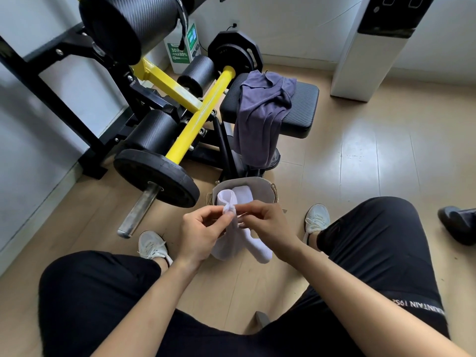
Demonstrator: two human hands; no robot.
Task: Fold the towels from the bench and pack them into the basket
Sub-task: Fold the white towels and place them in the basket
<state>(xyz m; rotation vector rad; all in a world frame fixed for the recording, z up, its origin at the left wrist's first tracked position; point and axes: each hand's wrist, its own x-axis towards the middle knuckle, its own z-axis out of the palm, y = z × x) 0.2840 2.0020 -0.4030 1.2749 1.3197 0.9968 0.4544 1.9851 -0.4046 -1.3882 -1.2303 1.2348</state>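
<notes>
A white towel (240, 244) hangs bunched between my hands, just above the floor in front of me. My left hand (201, 231) pinches its top edge, and my right hand (268, 225) pinches the same edge from the other side. Behind the hands stands a small grey basket (260, 185) with a folded white towel (238, 195) inside. A purple-grey towel (262, 112) lies crumpled over the black padded bench (302, 109), its end hanging down toward the basket.
A yellow and black weight machine (195, 109) with a weight plate (154, 176) and steel bar end stands to the left. My knees and white shoes flank the basket. A white appliance (365, 55) stands at the back right. A dark shoe (458, 222) lies at the right edge.
</notes>
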